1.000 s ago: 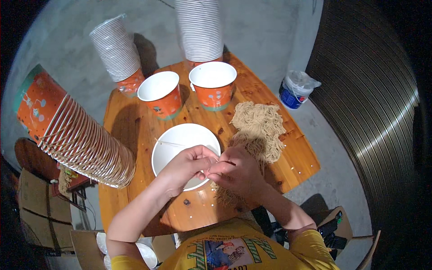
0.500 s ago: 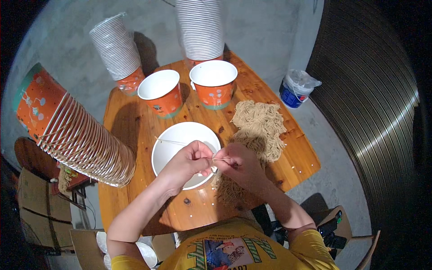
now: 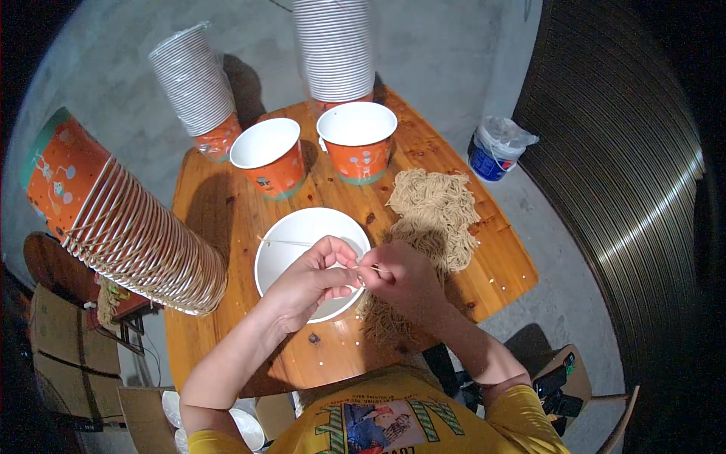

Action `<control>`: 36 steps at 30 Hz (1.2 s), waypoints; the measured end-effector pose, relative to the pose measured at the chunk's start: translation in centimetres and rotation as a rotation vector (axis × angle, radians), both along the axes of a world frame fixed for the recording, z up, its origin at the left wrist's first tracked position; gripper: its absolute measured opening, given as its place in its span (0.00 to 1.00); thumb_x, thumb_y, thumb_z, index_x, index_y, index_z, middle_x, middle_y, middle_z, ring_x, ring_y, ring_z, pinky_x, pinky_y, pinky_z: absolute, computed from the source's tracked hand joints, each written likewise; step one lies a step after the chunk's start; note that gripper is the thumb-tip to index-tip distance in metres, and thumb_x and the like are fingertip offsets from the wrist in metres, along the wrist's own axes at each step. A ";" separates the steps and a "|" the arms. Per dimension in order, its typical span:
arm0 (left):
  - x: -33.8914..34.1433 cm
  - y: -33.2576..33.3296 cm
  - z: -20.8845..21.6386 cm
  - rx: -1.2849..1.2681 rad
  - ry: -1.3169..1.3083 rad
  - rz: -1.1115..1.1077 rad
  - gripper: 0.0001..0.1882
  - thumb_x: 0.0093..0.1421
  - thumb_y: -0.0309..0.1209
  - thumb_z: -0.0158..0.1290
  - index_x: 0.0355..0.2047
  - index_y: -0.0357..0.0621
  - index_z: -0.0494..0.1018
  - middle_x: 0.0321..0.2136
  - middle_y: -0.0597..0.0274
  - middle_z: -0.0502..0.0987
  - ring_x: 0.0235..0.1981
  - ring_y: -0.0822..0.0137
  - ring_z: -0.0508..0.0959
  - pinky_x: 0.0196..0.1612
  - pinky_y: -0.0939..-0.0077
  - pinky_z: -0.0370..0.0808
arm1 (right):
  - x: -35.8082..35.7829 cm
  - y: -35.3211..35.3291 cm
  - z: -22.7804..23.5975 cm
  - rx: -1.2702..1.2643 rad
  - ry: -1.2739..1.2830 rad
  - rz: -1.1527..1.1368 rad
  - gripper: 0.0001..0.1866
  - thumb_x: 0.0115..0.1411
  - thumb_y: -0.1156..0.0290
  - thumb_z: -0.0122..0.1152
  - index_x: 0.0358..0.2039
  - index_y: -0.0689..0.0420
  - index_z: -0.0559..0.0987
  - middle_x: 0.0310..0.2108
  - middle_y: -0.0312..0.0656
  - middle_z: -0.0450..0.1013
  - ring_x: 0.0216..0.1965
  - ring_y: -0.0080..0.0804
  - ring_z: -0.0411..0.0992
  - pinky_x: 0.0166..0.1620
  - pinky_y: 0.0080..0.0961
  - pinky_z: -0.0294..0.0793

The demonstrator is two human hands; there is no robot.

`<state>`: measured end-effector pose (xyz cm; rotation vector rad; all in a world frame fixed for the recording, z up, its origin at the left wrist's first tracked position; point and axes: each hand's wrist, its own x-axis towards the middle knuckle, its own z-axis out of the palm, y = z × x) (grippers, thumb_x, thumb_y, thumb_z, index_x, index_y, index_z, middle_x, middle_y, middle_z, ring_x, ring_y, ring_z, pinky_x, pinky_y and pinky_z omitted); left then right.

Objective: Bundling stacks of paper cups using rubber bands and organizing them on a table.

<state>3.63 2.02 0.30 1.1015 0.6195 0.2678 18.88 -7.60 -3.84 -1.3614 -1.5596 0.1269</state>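
Observation:
Over the near right rim of a paper bucket [image 3: 291,265], seen from above with its white inside showing, my two hands meet. My left hand [image 3: 314,280] has thumb and forefinger pinched at the rim. Close against it, my right hand [image 3: 404,280] pinches the end of a thin tan cord [image 3: 376,268], a short piece of which shows between the fingers. Another stretch of cord enters at the bucket's far left rim and runs inside it. Under and beyond my right hand lies a pile of tan cords [image 3: 435,216].
A tall leaning stack of orange buckets with cord handles [image 3: 151,234] stands at left. Two orange buckets [image 3: 268,155] [image 3: 358,144] sit farther back, before two wrapped stacks [image 3: 195,79] [image 3: 336,49]. White bits dot the wooden table [image 3: 499,257]. A blue-and-white pail [image 3: 495,151] stands on the floor.
My right hand's fingers have shifted slightly around the cord at the rim, and the cord end points a little differently. Both hands otherwise stay in place.

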 end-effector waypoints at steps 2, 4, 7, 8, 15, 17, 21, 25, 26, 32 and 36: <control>-0.1 -0.2 0.2 -0.041 0.010 -0.004 0.11 0.54 0.17 0.50 0.35 0.46 0.65 0.32 0.69 0.71 0.33 0.77 0.75 0.34 0.87 0.72 | -0.3 0.1 -0.3 0.030 -0.019 -0.058 0.05 0.46 0.76 0.63 0.25 0.54 0.76 0.15 0.35 0.63 0.19 0.31 0.64 0.24 0.27 0.64; -0.1 0.1 -0.1 -0.086 0.001 -0.008 0.11 0.54 0.17 0.50 0.35 0.46 0.65 0.32 0.69 0.71 0.32 0.77 0.75 0.35 0.86 0.73 | -0.2 0.4 -1.0 0.116 -0.060 -0.061 0.06 0.46 0.75 0.63 0.26 0.54 0.76 0.15 0.35 0.64 0.18 0.31 0.64 0.23 0.27 0.65; -0.2 0.4 -0.4 -0.151 -0.003 -0.012 0.11 0.54 0.16 0.49 0.34 0.46 0.65 0.32 0.69 0.71 0.32 0.76 0.75 0.35 0.86 0.73 | -0.4 0.5 -1.3 0.202 -0.114 -0.080 0.06 0.47 0.75 0.63 0.27 0.54 0.75 0.15 0.35 0.64 0.18 0.30 0.64 0.23 0.26 0.65; -0.2 0.5 -0.5 -0.171 0.001 -0.011 0.11 0.54 0.16 0.49 0.34 0.46 0.65 0.32 0.68 0.71 0.32 0.76 0.75 0.35 0.85 0.74 | -0.5 0.4 -1.4 0.203 -0.129 -0.096 0.06 0.48 0.74 0.63 0.28 0.55 0.75 0.15 0.35 0.64 0.17 0.29 0.63 0.23 0.26 0.65; -0.4 0.8 -0.6 -0.272 -0.061 0.002 0.10 0.55 0.17 0.50 0.34 0.47 0.66 0.31 0.66 0.74 0.30 0.72 0.77 0.32 0.85 0.74 | -1.2 -0.5 -0.1 -0.278 0.532 0.054 0.06 0.50 0.75 0.62 0.27 0.56 0.73 0.14 0.26 0.54 0.17 0.14 0.54 0.22 0.16 0.57; -0.4 0.9 -0.7 -0.269 -0.059 -0.003 0.09 0.55 0.18 0.51 0.33 0.46 0.66 0.31 0.65 0.74 0.30 0.72 0.77 0.31 0.85 0.74 | -1.2 -0.5 -0.1 -0.260 0.385 -0.021 0.07 0.49 0.75 0.63 0.27 0.56 0.72 0.14 0.25 0.51 0.18 0.12 0.51 0.21 0.15 0.53; -0.5 0.8 -0.6 -0.259 -0.078 -0.017 0.09 0.56 0.18 0.51 0.33 0.45 0.66 0.31 0.64 0.74 0.31 0.71 0.77 0.30 0.85 0.74 | -1.1 -0.5 0.0 -0.306 0.394 -0.016 0.07 0.49 0.75 0.63 0.27 0.56 0.72 0.14 0.25 0.52 0.17 0.13 0.51 0.21 0.16 0.53; -0.7 0.7 -0.8 -0.213 -0.106 -0.033 0.10 0.55 0.16 0.50 0.33 0.44 0.66 0.31 0.63 0.74 0.33 0.70 0.78 0.29 0.86 0.74 | -1.2 -0.5 -0.3 -0.298 0.367 -0.013 0.07 0.52 0.69 0.61 0.28 0.53 0.72 0.13 0.28 0.56 0.16 0.17 0.55 0.20 0.21 0.56; -0.7 0.6 -0.8 -0.208 -0.105 -0.014 0.10 0.55 0.16 0.50 0.34 0.44 0.66 0.31 0.63 0.73 0.33 0.70 0.78 0.29 0.87 0.74 | -1.2 -0.6 -0.2 -0.297 0.385 -0.012 0.07 0.52 0.69 0.61 0.28 0.54 0.72 0.12 0.29 0.56 0.16 0.17 0.54 0.20 0.21 0.56; -1.0 -0.4 -0.5 0.232 0.028 0.012 0.15 0.52 0.17 0.53 0.38 0.44 0.63 0.31 0.66 0.69 0.32 0.73 0.74 0.36 0.84 0.70 | -1.1 -0.5 -0.6 -0.275 0.455 0.026 0.04 0.51 0.76 0.60 0.27 0.57 0.72 0.14 0.26 0.54 0.17 0.12 0.52 0.21 0.16 0.53; -0.8 -1.5 0.1 0.473 0.053 0.029 0.17 0.52 0.19 0.54 0.39 0.45 0.62 0.31 0.67 0.68 0.33 0.76 0.69 0.40 0.83 0.67 | -0.7 -0.4 -0.1 -0.262 0.309 0.037 0.03 0.51 0.76 0.60 0.26 0.57 0.74 0.14 0.26 0.55 0.17 0.13 0.53 0.22 0.16 0.54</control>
